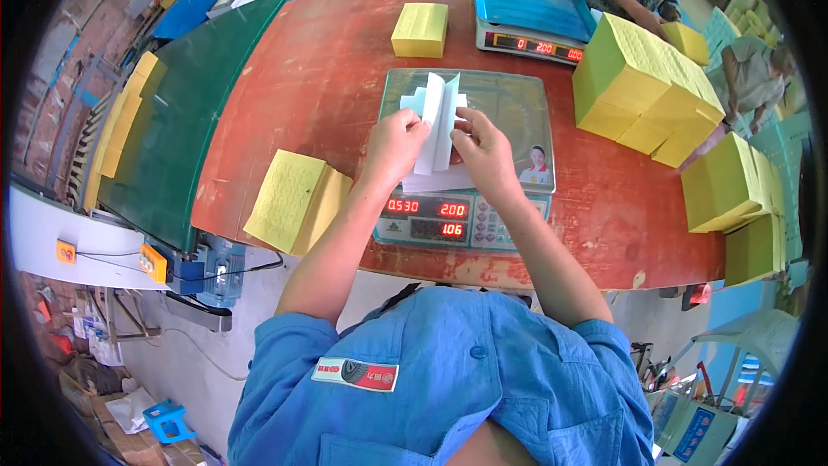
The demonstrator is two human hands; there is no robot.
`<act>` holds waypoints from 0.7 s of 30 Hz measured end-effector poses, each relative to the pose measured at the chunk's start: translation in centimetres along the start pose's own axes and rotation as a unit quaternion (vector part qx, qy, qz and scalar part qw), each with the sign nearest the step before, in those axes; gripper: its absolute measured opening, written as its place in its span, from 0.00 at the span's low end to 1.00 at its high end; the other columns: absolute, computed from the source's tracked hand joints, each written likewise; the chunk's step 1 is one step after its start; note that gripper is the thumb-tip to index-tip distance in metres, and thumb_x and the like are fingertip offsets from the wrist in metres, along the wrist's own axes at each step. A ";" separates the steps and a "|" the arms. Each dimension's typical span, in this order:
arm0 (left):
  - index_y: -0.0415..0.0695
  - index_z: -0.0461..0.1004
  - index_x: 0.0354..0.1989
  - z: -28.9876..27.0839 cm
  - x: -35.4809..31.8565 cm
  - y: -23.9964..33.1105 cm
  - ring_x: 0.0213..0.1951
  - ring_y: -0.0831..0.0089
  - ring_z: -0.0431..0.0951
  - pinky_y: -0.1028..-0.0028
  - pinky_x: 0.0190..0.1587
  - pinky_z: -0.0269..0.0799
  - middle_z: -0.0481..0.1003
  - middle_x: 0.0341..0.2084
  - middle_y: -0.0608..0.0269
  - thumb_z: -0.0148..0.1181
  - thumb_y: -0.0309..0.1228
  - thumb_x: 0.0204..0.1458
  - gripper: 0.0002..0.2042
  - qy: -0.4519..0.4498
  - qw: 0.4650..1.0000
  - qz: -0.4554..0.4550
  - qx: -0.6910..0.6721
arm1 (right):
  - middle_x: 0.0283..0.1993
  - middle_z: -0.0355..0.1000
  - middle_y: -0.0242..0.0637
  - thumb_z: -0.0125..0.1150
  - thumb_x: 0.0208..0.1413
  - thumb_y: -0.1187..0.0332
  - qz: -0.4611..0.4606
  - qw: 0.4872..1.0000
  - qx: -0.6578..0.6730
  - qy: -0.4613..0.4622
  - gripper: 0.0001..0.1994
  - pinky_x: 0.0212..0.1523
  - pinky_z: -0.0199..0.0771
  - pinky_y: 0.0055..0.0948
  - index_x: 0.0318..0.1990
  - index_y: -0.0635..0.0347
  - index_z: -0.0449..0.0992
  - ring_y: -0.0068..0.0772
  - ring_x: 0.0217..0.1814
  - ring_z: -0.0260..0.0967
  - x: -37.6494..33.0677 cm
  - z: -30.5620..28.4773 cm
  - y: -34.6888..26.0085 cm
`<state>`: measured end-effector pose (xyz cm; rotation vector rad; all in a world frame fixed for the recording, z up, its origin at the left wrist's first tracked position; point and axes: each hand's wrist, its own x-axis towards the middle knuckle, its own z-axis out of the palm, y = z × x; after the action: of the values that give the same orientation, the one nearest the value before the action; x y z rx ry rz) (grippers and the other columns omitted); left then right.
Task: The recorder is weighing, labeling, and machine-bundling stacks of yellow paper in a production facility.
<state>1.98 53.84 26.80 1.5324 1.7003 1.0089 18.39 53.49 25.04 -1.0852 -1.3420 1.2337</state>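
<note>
Both hands are over the glass-topped digital scale [530,108] on the red table. A small bundle of folded white and pale blue paper sheets [438,134] stands upright on its platform, its leaves spread apart at the top. My left hand [397,142] is closed on the sheets' left side, fingers curled. At the right edge, my right hand [485,154] pinches the sheets between thumb and fingers. More white paper [438,181] lies flat beneath them. The scale's red digits are lit along its near side.
Yellow paper blocks stand left [293,198], far [420,30] and right [642,86] on the red table [259,112]. A second scale with a blue tray [533,7] sits at the back. A green conveyor belt [185,121] runs along the left; a co-worker's hand [642,13] touches a block.
</note>
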 end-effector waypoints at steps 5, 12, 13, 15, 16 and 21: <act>0.38 0.74 0.29 0.7 -0.2 -0.3 0.24 0.81 0.70 0.75 0.27 0.67 0.75 0.20 0.65 0.61 0.28 0.53 0.06 0.050 0.997 0.056 0.006 | 0.46 0.74 0.43 0.55 0.59 0.74 0.020 0.998 0.052 -0.027 0.18 0.36 0.79 0.24 0.57 0.64 0.70 0.26 0.38 0.75 -0.2 0.3 -0.2; 0.44 0.80 0.40 1.1 -0.4 -1.2 0.35 0.58 0.81 0.66 0.38 0.74 0.79 0.30 0.49 0.59 0.30 0.53 0.09 0.062 0.988 0.136 -0.032 | 0.45 0.75 0.41 0.56 0.57 0.75 -0.006 1.000 -0.007 -0.009 0.18 0.36 0.78 0.25 0.56 0.64 0.71 0.24 0.35 0.75 0.0 0.5 0.2; 0.43 0.80 0.40 0.9 -0.4 -1.1 0.34 0.60 0.81 0.67 0.37 0.74 0.79 0.30 0.49 0.59 0.32 0.54 0.09 0.044 0.990 0.131 -0.026 | 0.44 0.75 0.40 0.57 0.56 0.75 -0.009 1.000 -0.025 -0.009 0.18 0.36 0.78 0.26 0.55 0.63 0.72 0.24 0.34 0.74 0.0 0.5 0.2; 0.41 0.79 0.41 0.2 0.1 -0.8 0.34 0.71 0.78 0.73 0.37 0.72 0.79 0.31 0.56 0.60 0.32 0.55 0.10 0.011 0.992 0.113 -0.050 | 0.44 0.75 0.40 0.57 0.55 0.75 -0.007 1.000 -0.023 -0.007 0.18 0.36 0.77 0.26 0.55 0.63 0.72 0.24 0.33 0.74 0.0 0.7 -0.1; 0.38 0.78 0.41 0.0 0.3 -0.6 0.34 0.81 0.74 0.78 0.37 0.70 0.79 0.31 0.63 0.60 0.32 0.57 0.10 -0.022 0.992 0.095 -0.075 | 0.43 0.76 0.40 0.58 0.54 0.74 -0.005 1.000 -0.021 -0.006 0.18 0.36 0.77 0.26 0.55 0.63 0.72 0.24 0.32 0.73 0.0 0.7 -0.2; 0.37 0.78 0.37 -0.4 0.4 -0.3 0.31 0.83 0.71 0.79 0.34 0.67 0.75 0.28 0.70 0.63 0.36 0.55 0.12 -0.066 0.989 0.026 -0.132 | 0.42 0.77 0.42 0.57 0.53 0.74 -0.024 0.999 -0.046 -0.004 0.19 0.36 0.75 0.27 0.54 0.64 0.73 0.25 0.33 0.73 -0.2 0.7 0.3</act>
<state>1.46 54.21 26.79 1.4421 1.3810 1.0868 17.68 53.26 24.76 -1.1068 -1.4337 1.1524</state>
